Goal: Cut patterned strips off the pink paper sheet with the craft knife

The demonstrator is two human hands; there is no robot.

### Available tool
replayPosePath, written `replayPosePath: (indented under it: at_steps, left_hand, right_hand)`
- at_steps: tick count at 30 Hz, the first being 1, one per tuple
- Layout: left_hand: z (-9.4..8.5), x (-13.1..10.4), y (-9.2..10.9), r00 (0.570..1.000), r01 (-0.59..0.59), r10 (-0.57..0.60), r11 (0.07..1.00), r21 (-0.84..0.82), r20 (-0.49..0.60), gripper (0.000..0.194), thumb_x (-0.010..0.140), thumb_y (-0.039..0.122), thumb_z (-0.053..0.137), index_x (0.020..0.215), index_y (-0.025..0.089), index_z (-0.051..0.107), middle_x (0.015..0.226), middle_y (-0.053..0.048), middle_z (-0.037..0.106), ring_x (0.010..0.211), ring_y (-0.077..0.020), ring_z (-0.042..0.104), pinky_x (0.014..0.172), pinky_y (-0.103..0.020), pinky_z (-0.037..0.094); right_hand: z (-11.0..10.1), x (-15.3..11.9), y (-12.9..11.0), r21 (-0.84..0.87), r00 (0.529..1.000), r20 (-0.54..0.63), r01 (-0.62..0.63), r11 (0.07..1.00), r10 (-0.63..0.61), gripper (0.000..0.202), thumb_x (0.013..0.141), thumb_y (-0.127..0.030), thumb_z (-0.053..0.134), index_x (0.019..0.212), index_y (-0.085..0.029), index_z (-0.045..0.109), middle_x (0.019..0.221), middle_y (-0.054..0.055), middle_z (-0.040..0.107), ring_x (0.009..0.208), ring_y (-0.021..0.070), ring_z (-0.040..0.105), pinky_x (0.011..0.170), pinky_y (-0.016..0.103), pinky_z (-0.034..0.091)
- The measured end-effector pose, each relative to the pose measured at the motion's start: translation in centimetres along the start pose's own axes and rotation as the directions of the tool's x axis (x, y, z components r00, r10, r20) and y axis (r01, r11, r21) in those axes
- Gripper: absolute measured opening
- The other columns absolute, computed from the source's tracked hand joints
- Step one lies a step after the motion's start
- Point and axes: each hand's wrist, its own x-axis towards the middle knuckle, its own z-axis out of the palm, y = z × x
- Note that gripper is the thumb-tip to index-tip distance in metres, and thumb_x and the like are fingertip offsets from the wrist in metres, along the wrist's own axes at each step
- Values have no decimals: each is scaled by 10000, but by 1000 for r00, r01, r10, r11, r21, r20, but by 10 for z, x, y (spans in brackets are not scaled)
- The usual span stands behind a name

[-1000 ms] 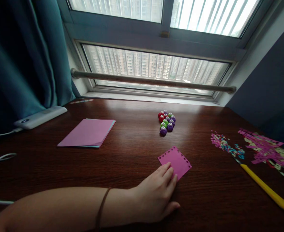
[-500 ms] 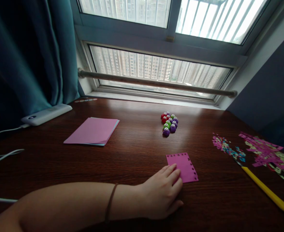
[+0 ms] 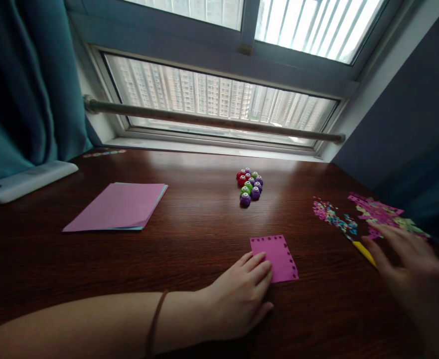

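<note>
My left hand (image 3: 237,289) lies flat, palm down, its fingertips on the left part of a small pink paper square (image 3: 281,262). Small punched shapes run along the square's top and right edges. At the right, my right hand (image 3: 413,269) is in view, a little blurred, fingers apart and nothing visible in them. Beneath and beside it lies a yellow-handled tool (image 3: 364,253) with a thin metal tip; the hand hides most of the handle. Tiny pink, blue and yellow paper bits (image 3: 333,215) are scattered by that tip. Behind the right hand is a heap of cut paper strips (image 3: 379,212).
Several red, green and purple small punches (image 3: 249,185) stand grouped mid-table. A stack of pink and light blue paper (image 3: 118,207) is at the left. Further left sits a white power strip or similar device (image 3: 32,180) by the curtain (image 3: 36,89). A window with a rail (image 3: 212,119) closes the back.
My right hand has come into view from the right, over the yellow-handled tool. The view has shifted slightly; my left hand stays on the pink square.
</note>
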Motion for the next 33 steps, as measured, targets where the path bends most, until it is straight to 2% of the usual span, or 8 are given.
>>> replayPosePath:
  at_steps: [3, 6, 10, 16, 19, 22, 27, 33]
  left_hand:
    - [0, -1, -1, 1000, 12, -12, 1000, -2, 6, 468, 909, 357, 379, 1297, 96, 374, 1315, -130, 423, 1276, -298, 286, 1073, -442, 248]
    - [0, -2, -2, 999, 50, -50, 998, 47, -15, 489, 916, 386, 358, 1324, 116, 349, 1366, -146, 363, 1290, -345, 247, 1055, -510, 241]
    - [1, -2, -3, 997, 70, -68, 994, 90, -23, 492, 910, 402, 376, 1325, 140, 361, 1361, -147, 379, 1269, -345, 299, 1038, -526, 261]
    - [2, -3, -2, 999, 39, -34, 989, 142, -34, 488, 910, 374, 385, 1322, 112, 373, 1351, -161, 396, 1262, -348, 317, 1032, -520, 278]
    - [3, -4, -1, 999, 27, -21, 985, 170, -36, 476, 909, 364, 388, 1299, 91, 401, 1336, -174, 412, 1252, -349, 336, 1031, -510, 286]
    - [4, -4, 1, 999, 24, -18, 980, 200, -31, 463, 916, 360, 370, 1279, 79, 423, 1329, -178, 419, 1236, -354, 358, 1020, -506, 304]
    - [4, -5, 4, 998, 50, -43, 975, 216, -35, 449, 921, 358, 363, 1279, 95, 426, 1334, -166, 419, 1227, -368, 361, 984, -527, 333]
    - [2, -5, 5, 999, 43, -43, 978, 206, -1, 460, 940, 343, 299, 1307, 78, 382, 1353, -166, 389, 1233, -398, 326, 979, -565, 325]
  right_hand:
    - [33, -13, 48, -119, 998, 58, -31, 992, 38, 542, 886, -539, 272, 1099, -122, 545, 1048, 179, 573, 984, 331, 523, 861, 475, 409]
    - [54, -38, 88, -170, 966, 162, -174, 970, 202, 590, 817, -596, 376, 1142, -132, 541, 1014, 143, 586, 897, 310, 567, 764, 441, 462]
    - [56, -55, 103, -147, 935, 232, -240, 960, 270, 483, 828, -512, 400, 1060, -130, 583, 1003, 137, 593, 860, 289, 589, 726, 406, 475]
    - [36, -21, 61, 131, 953, 211, -249, 960, 219, 310, 859, -417, 407, 967, -168, 558, 943, 103, 599, 833, 250, 592, 704, 361, 468]
    - [22, 11, 17, 400, 941, 339, -144, 905, 0, 241, 907, -352, 375, 851, -193, 547, 783, 47, 587, 725, 186, 580, 680, 302, 456]
    - [18, 44, -31, 570, 874, 412, -27, 821, -257, 225, 919, -283, 396, 1082, -189, 518, 897, 52, 612, 769, 166, 579, 659, 260, 451]
    - [46, 83, -79, 718, 659, 372, 242, 652, -654, 317, 905, -155, 395, 1209, -158, 482, 1087, 89, 598, 963, 171, 559, 814, 267, 415]
    - [78, 85, -77, 612, 603, 364, 420, 670, -710, 356, 938, -242, 379, 1282, -239, 473, 745, 20, 575, 620, 108, 523, 578, 222, 354]
